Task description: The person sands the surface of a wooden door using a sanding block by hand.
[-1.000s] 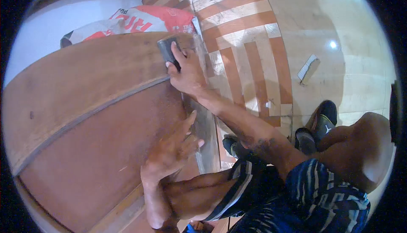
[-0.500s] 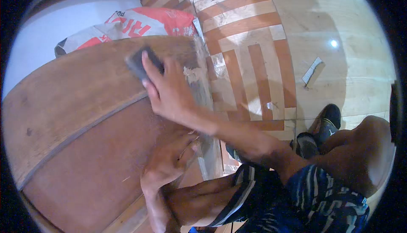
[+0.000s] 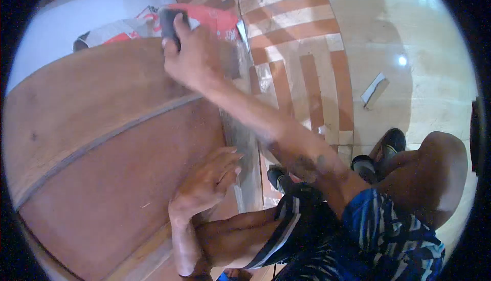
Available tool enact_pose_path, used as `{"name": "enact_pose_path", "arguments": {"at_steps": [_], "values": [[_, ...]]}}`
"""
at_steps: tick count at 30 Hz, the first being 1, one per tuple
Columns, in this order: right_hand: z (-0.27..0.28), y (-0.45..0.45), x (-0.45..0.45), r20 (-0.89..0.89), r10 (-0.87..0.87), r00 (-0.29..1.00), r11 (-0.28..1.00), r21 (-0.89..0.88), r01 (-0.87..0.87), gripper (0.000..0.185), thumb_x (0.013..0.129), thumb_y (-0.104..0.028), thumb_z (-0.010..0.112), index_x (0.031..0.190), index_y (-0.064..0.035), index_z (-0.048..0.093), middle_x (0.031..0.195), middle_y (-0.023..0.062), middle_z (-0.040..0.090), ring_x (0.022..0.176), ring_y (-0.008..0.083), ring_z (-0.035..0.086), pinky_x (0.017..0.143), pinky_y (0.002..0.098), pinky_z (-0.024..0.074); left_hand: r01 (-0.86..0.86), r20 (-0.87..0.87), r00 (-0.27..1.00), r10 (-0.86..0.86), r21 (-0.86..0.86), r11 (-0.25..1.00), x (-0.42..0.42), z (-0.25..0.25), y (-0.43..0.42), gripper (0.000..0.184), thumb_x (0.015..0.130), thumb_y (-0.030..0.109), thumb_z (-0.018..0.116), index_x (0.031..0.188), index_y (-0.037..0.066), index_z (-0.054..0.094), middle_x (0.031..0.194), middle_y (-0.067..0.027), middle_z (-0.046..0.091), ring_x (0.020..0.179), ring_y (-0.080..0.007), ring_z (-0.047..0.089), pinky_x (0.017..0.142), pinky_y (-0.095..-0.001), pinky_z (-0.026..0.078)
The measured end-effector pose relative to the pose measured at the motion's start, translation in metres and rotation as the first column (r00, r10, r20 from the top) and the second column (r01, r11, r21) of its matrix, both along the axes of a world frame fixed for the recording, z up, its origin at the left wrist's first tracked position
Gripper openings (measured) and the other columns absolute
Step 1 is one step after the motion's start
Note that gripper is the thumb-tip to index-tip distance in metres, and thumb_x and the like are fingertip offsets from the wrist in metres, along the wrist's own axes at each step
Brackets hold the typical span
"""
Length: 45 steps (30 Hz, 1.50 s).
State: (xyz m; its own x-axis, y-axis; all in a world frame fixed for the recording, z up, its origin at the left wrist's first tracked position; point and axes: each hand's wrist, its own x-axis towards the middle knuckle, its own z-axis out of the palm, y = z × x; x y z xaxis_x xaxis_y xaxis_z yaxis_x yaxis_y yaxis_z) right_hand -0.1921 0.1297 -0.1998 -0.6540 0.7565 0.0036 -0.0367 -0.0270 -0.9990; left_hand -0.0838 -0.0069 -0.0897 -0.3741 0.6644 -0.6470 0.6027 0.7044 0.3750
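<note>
My right hand (image 3: 192,58) grips a dark rectangular block, which looks like a sanding block (image 3: 169,24). It is at the far edge of a brown wooden frame rail (image 3: 92,76), partly over the bag beyond; whether it touches the wood I cannot tell. The rail borders a reddish-brown wooden panel (image 3: 117,189), with a grey groove between them. Low on the panel, near its right edge, lies my left hand (image 3: 207,181), fingers loosely stretched and holding nothing.
A red and white printed bag (image 3: 215,20) lies behind the rail. To the right, striped wood-pattern flooring (image 3: 307,76) meets pale glossy tiles. A small whitish strip (image 3: 373,89) lies on the tiles. My bent leg and a dark shoe (image 3: 394,140) are at right.
My right hand has moved the sanding block away from me, from the middle of the rail to its far edge. My left hand stays in place, its fingers a little straighter.
</note>
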Motion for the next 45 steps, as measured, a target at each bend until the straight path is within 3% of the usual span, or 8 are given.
{"name": "enact_pose_path", "arguments": {"at_steps": [6,10,16,20,26,31,37,45], "values": [[0.052,-0.039,0.063,-0.235,0.061,0.97,0.996,0.077,-0.044,0.061,0.089,-0.018,0.072,0.144,-0.0009,0.051,0.113,0.0327,0.05,0.104,0.044,0.053,0.088,0.0528,0.046,-0.157,0.091,0.977,0.195,-0.318,0.935,0.009,0.017,0.014,0.022,0.098,0.016,0.062,0.111,0.001,0.072,0.108,-0.0201,0.073,0.103,-0.0393,0.068,0.093,-0.046,0.053],[0.048,-0.035,0.064,-0.262,0.11,0.959,0.994,0.052,-0.1,0.064,0.088,-0.016,0.073,0.146,-0.0027,0.049,0.119,0.0296,0.05,0.106,0.0448,0.051,0.093,0.0546,0.0444,-0.146,0.104,0.981,0.164,-0.167,0.975,0.003,0.019,0.001,0.021,0.097,0.014,0.061,0.108,0.0,0.071,0.103,-0.0225,0.072,0.099,-0.0406,0.068,0.089,-0.0458,0.054],[0.039,-0.027,0.069,-0.322,0.108,0.941,0.977,-0.142,-0.161,0.059,0.093,-0.014,0.069,0.147,-0.0013,0.05,0.117,0.0198,0.059,0.105,0.0341,0.06,0.091,0.0462,0.0502,-0.354,-0.43,0.864,0.263,-0.145,0.924,-0.001,0.016,0.0,0.027,0.101,0.021,0.061,0.119,0.003,0.069,0.108,-0.0193,0.073,0.098,-0.029,0.069,0.089,-0.0382,0.053],[0.009,0.013,0.085,-0.619,0.219,0.754,0.592,-0.53,-0.607,0.059,0.099,-0.021,0.066,0.15,0.0001,0.046,0.119,0.0133,0.066,0.105,0.0229,0.067,0.091,0.0369,0.0548,-0.751,0.017,0.611,0.792,0.329,0.573,-0.007,0.015,0.022,0.022,0.106,0.018,0.055,0.108,-0.001,0.068,0.085,-0.0067,0.064,0.081,-0.0134,0.058,0.072,-0.0309,0.049],[-0.006,0.032,0.108,-0.909,-0.094,0.406,0.11,-0.415,-0.903,0.064,0.103,-0.025,0.064,0.156,-0.0004,0.038,0.118,0.0121,0.072,0.106,0.0203,0.07,0.091,0.033,0.0574,-0.574,-0.205,0.701,0.683,0.407,0.711,0.0,0.024,0.025,0.029,0.108,0.024,0.055,0.117,-0.002,0.063,0.1,-0.0043,0.065,0.09,-0.0106,0.058,0.077,-0.0285,0.049],[0.011,0.022,0.116,-0.658,0.3,0.691,0.691,-0.349,-0.633,0.069,0.096,-0.019,0.071,0.155,0.0007,0.04,0.118,0.0152,0.07,0.109,0.0179,0.067,0.093,0.0325,0.0553,-0.418,-0.167,0.709,0.685,0.683,0.599,0.005,0.015,0.034,0.031,0.102,0.018,0.065,0.125,-0.002,0.056,0.105,-0.0055,0.065,0.093,-0.0118,0.059,0.081,-0.0305,0.051],[0.031,0.001,0.122,-0.424,0.321,0.847,0.938,0.022,-0.345,0.077,0.089,-0.029,0.077,0.151,0.0025,0.043,0.13,0.026,0.064,0.122,0.0365,0.062,0.104,0.0405,0.0502,-0.479,-0.25,0.686,0.683,0.551,0.684,0.005,0.022,0.025,0.029,0.095,0.004,0.069,0.12,-0.003,0.057,0.106,-0.0079,0.067,0.094,-0.012,0.062,0.082,-0.0279,0.051],[0.044,0.026,0.129,-0.268,0.374,0.888,0.863,-0.248,-0.439,0.042,0.09,-0.03,0.074,0.119,-0.0001,0.069,0.11,0.0222,0.07,0.104,0.0383,0.068,0.093,0.043,0.0534,-0.619,0.012,0.647,0.763,0.592,0.516,0.008,0.014,0.03,0.022,0.095,-0.001,0.065,0.116,-0.002,0.059,0.101,-0.0039,0.068,0.083,-0.0069,0.056,0.079,-0.0253,0.05]]}}
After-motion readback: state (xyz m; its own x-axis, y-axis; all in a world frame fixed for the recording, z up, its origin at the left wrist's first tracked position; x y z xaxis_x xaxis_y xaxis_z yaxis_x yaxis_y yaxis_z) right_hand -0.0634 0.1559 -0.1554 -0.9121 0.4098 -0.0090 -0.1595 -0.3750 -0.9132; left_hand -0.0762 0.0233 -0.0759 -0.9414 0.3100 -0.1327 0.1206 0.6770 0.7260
